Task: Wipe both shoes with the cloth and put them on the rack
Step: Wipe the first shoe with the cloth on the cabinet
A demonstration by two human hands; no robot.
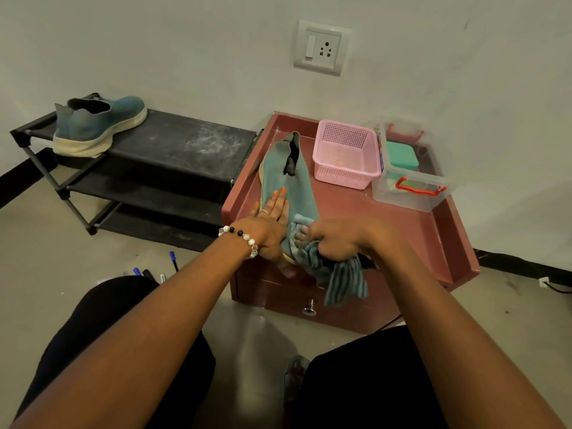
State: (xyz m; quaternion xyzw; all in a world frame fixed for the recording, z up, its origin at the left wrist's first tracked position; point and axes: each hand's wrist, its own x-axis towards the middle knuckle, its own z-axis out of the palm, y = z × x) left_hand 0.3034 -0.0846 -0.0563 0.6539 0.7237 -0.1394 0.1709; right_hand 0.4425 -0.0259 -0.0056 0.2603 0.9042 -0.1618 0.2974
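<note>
One blue-green shoe with a pale sole stands on the top shelf of the black rack at the left. The second shoe lies on the red-brown drawer unit, toe toward me. My left hand lies flat with straight fingers on the shoe's left side. My right hand grips a bunched striped grey-blue cloth against the shoe's toe; part of the cloth hangs over the unit's front edge.
A pink basket and a clear lidded box stand at the back of the drawer unit. Several pens lie on the floor by my left knee. A wall socket is above. The rack's lower shelves hold nothing visible.
</note>
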